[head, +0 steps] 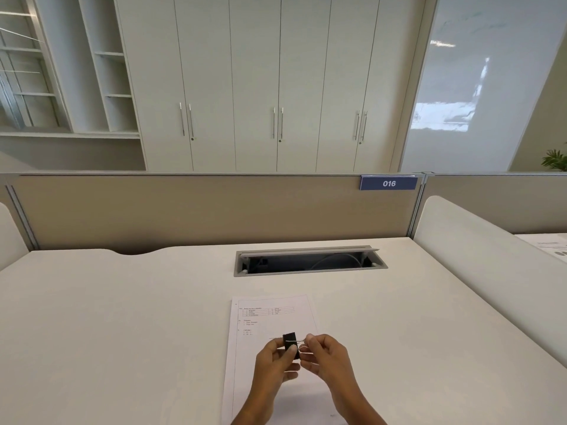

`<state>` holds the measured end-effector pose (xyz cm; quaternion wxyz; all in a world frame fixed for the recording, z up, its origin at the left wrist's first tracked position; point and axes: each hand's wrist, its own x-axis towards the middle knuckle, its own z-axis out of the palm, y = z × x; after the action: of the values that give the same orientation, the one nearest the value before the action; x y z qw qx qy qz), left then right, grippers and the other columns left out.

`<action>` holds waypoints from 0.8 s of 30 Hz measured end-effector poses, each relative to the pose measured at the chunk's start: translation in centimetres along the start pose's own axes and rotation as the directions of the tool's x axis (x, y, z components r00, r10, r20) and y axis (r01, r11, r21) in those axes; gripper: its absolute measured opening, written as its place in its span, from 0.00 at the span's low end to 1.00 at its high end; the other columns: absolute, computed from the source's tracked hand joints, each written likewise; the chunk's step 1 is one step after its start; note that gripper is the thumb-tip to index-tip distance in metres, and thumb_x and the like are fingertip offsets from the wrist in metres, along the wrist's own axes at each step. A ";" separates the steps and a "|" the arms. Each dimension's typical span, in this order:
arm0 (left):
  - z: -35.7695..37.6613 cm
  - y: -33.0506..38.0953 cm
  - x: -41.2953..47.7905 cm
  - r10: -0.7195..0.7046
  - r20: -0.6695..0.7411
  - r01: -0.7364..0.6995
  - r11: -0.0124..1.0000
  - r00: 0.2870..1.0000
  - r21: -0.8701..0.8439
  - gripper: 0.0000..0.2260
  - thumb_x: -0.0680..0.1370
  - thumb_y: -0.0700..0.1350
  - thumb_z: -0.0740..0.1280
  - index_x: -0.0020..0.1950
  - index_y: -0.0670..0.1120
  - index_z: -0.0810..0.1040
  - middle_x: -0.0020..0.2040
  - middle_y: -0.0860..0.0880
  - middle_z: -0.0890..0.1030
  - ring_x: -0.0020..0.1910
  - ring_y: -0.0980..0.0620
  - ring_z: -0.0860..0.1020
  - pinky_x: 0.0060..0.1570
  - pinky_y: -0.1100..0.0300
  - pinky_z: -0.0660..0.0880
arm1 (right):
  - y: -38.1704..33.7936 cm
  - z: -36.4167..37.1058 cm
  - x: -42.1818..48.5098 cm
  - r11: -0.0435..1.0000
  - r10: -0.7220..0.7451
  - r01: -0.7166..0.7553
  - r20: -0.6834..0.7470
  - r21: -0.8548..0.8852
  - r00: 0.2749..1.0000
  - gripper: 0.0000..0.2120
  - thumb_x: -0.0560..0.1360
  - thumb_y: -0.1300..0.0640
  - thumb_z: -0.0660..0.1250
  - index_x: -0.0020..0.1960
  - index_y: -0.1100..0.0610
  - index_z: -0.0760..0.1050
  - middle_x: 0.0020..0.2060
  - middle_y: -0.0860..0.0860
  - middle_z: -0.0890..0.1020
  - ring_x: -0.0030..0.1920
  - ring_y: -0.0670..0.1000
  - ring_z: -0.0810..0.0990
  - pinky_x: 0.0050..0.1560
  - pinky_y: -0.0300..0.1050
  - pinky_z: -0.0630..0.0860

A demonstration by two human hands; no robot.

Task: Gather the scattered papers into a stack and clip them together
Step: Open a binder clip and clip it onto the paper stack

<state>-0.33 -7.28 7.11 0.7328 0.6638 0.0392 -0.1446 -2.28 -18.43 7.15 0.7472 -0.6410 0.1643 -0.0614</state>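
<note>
A stack of white printed papers (270, 320) lies flat on the desk in front of me, edges roughly aligned. Above its middle I hold a black binder clip (290, 341) with both hands. My left hand (276, 363) pinches the clip's black body. My right hand (325, 357) grips its wire handles from the right side. The clip is lifted off the papers and touches none of them. The lower part of the stack is hidden behind my hands and forearms.
The white desk (122, 317) has an open cable tray (310, 262) behind the papers. A beige partition (199, 210) with a blue "016" label (389, 183) closes the back. A white divider (491, 256) bounds the right, with more papers (552, 246) beyond.
</note>
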 end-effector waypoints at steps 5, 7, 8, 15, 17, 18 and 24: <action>0.2 -0.2 0.0 0.027 -0.005 -0.027 0.998 1.000 -0.058 0.04 0.77 0.36 0.64 0.48 0.44 0.75 0.39 0.44 0.80 0.35 0.49 0.78 0.30 0.67 0.77 | -0.6 0.0 0.4 0.999 -0.006 0.006 0.005 -0.039 1.000 0.14 0.78 0.51 0.60 0.44 0.59 0.78 0.40 0.52 0.80 0.41 0.50 0.80 0.43 0.40 0.76; 0.2 -0.2 0.0 0.034 -0.022 -0.036 0.995 0.999 -0.094 0.05 0.77 0.35 0.63 0.46 0.45 0.75 0.38 0.43 0.80 0.34 0.48 0.78 0.29 0.67 0.77 | -0.8 0.0 0.7 0.995 -0.037 0.037 0.000 -0.088 0.999 0.13 0.77 0.50 0.61 0.47 0.58 0.78 0.42 0.52 0.80 0.44 0.50 0.80 0.44 0.39 0.77; 0.2 -0.2 0.0 0.039 -0.028 -0.042 0.994 0.999 -0.104 0.06 0.77 0.35 0.63 0.45 0.46 0.75 0.38 0.43 0.81 0.34 0.49 0.78 0.30 0.67 0.77 | -0.8 -0.1 0.8 0.991 -0.054 0.053 -0.007 -0.122 0.999 0.12 0.77 0.49 0.61 0.47 0.57 0.77 0.43 0.51 0.80 0.46 0.50 0.80 0.44 0.39 0.77; 1.3 -0.3 -0.5 0.179 0.003 -0.178 0.982 0.984 0.070 0.07 0.76 0.34 0.65 0.41 0.46 0.74 0.36 0.47 0.80 0.27 0.58 0.80 0.31 0.66 0.78 | -1.1 0.4 2.1 0.965 -0.059 0.025 -0.122 -0.260 0.991 0.27 0.79 0.44 0.52 0.36 0.59 0.79 0.32 0.51 0.83 0.36 0.49 0.82 0.38 0.38 0.77; 1.7 -0.5 -0.5 0.208 -0.015 -0.206 0.974 0.978 0.095 0.08 0.75 0.35 0.65 0.40 0.46 0.74 0.37 0.47 0.80 0.28 0.57 0.80 0.32 0.65 0.78 | -1.0 0.5 2.4 0.955 -0.112 0.058 -0.171 -0.291 0.979 0.28 0.79 0.44 0.50 0.33 0.60 0.77 0.29 0.51 0.82 0.34 0.49 0.81 0.34 0.37 0.75; 1.9 -0.6 -0.4 0.218 -0.020 -0.215 0.972 0.976 0.097 0.08 0.75 0.35 0.65 0.40 0.46 0.74 0.37 0.48 0.81 0.28 0.56 0.80 0.32 0.65 0.78 | -1.0 0.5 2.5 0.954 -0.133 0.073 -0.193 -0.291 0.972 0.29 0.79 0.44 0.50 0.32 0.60 0.76 0.28 0.51 0.81 0.33 0.49 0.80 0.32 0.37 0.74; 2.3 -1.4 -0.3 0.238 -0.049 -0.233 0.968 0.970 0.093 0.09 0.74 0.33 0.66 0.38 0.46 0.73 0.27 0.53 0.82 0.27 0.59 0.80 0.31 0.66 0.78 | -0.8 0.3 2.9 0.951 -0.178 0.097 -0.264 -0.293 0.948 0.31 0.79 0.45 0.49 0.26 0.61 0.73 0.25 0.52 0.78 0.29 0.49 0.77 0.30 0.39 0.70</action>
<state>-1.26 -9.64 6.12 0.7138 0.6989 -0.0244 -0.0382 0.65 -19.16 7.45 0.6123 -0.7332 0.2326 -0.1827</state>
